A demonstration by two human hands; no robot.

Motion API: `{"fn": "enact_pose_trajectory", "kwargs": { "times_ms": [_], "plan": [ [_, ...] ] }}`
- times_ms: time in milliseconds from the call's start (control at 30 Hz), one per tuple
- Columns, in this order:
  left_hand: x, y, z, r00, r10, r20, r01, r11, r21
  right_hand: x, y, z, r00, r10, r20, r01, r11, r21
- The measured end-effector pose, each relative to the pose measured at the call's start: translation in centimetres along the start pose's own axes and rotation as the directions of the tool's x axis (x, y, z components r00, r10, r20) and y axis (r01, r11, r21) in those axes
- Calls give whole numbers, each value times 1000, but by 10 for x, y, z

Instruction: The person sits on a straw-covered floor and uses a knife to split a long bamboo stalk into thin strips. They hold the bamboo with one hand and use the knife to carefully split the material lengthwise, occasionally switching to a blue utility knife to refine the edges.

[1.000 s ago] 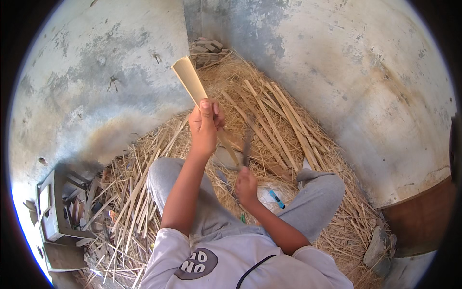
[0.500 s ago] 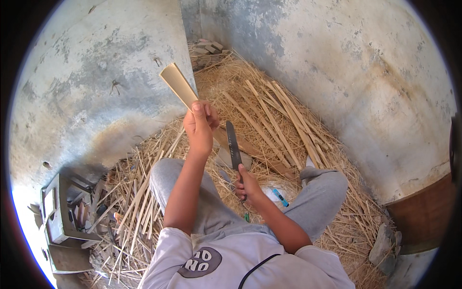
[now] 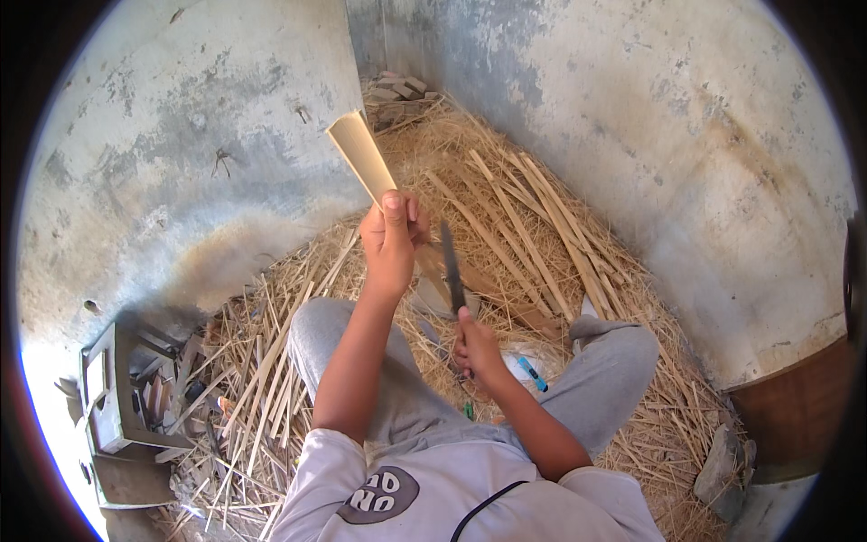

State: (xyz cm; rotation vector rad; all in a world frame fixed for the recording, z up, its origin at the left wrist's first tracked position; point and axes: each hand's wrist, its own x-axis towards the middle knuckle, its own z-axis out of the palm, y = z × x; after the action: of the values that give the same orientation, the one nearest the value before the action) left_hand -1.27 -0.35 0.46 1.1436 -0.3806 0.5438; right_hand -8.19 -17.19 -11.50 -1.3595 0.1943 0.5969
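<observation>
My left hand (image 3: pixel 394 237) is closed round the lower end of a pale split bamboo piece (image 3: pixel 364 155), which stands up and leans to the left. Its cut top edge faces away from me. In my right hand (image 3: pixel 477 350) is the handle of a knife with a long dark blade (image 3: pixel 451 262). The blade points up and away, just right of the left hand, apart from the bamboo. It shows nearly edge-on. A bamboo piece seems to hang below my left fist, partly hidden by it.
Shavings and straw cover the floor between my crossed legs. Long bamboo strips (image 3: pixel 515 226) lie ahead, thinner sticks (image 3: pixel 262 379) at left. A blue cutter (image 3: pixel 533 373) lies by my right leg. A wooden crate-like stool (image 3: pixel 117 388) stands left, a stone (image 3: pixel 722 474) right. Walls (image 3: pixel 668 135) rise around.
The left hand and bamboo have shifted slightly right in the picture. My right hand has turned the knife so its blade shows narrower; it also sits a little farther right.
</observation>
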Motion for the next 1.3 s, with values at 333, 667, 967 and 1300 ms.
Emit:
{"fn": "enact_pose_trajectory", "kwargs": {
  "times_ms": [333,667,967,1300],
  "plan": [
    [-1,-4,9,994,107,-23,-106,992,74,5,31,11,995,94,45,-96,994,50],
    [-2,-2,-2,991,123,-59,-120,992,50,8,34,10,986,111,123,-132,975,177],
    [-3,-2,0,990,133,-49,-127,986,105,24,32,7,839,-543,-29,458,735,-500],
    [-1,-6,-6,990,82,-112,-89,995,-55,37,54,-4,992,-116,-40,111,989,-95]
  ]
}}
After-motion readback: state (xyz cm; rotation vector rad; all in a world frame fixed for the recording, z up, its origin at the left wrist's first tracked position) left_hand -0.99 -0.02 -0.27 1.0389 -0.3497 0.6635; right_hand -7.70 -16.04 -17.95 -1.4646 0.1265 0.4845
